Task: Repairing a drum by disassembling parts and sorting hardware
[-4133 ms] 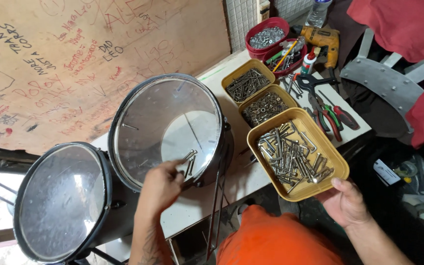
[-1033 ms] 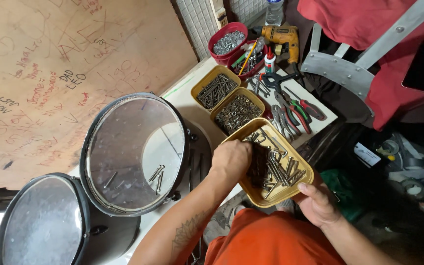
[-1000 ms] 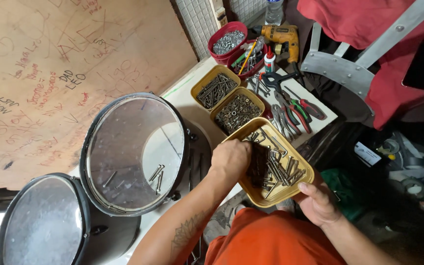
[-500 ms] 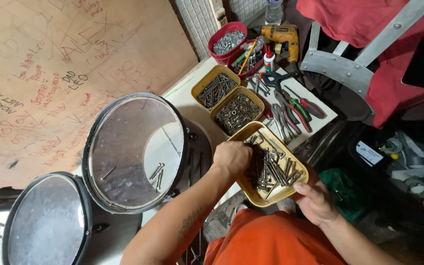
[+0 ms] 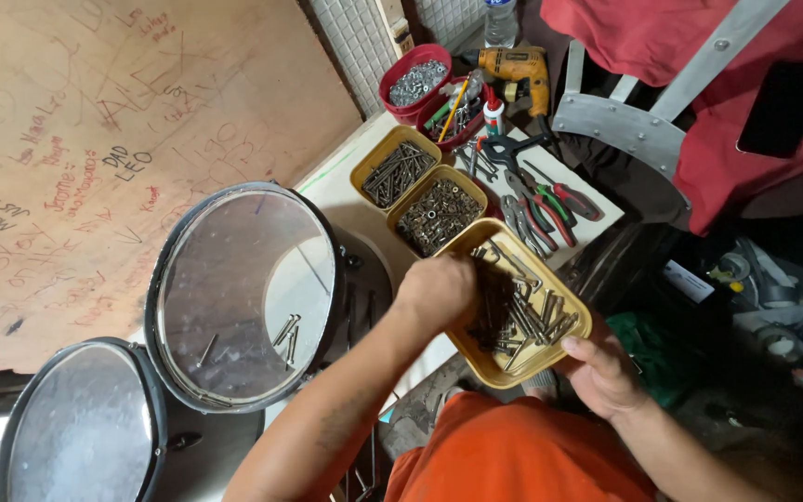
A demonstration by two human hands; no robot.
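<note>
My left hand reaches into a yellow tray full of long dark metal bolts, its fingers curled down among them. My right hand grips the near right edge of that tray and holds it tilted. A drum with a clear head stands to the left, with a few loose bolts lying on its skin. A second drum sits at the lower left.
Two smaller yellow trays of bolts and nuts sit behind on a white table. Pliers, a red bowl of washers, a yellow drill and a metal-framed chair with red cloth crowd the right.
My left hand left the drum head, where it had set bolts, and moved right into the yellow tray. My right hand took hold of the tray's edge and lifted it.
</note>
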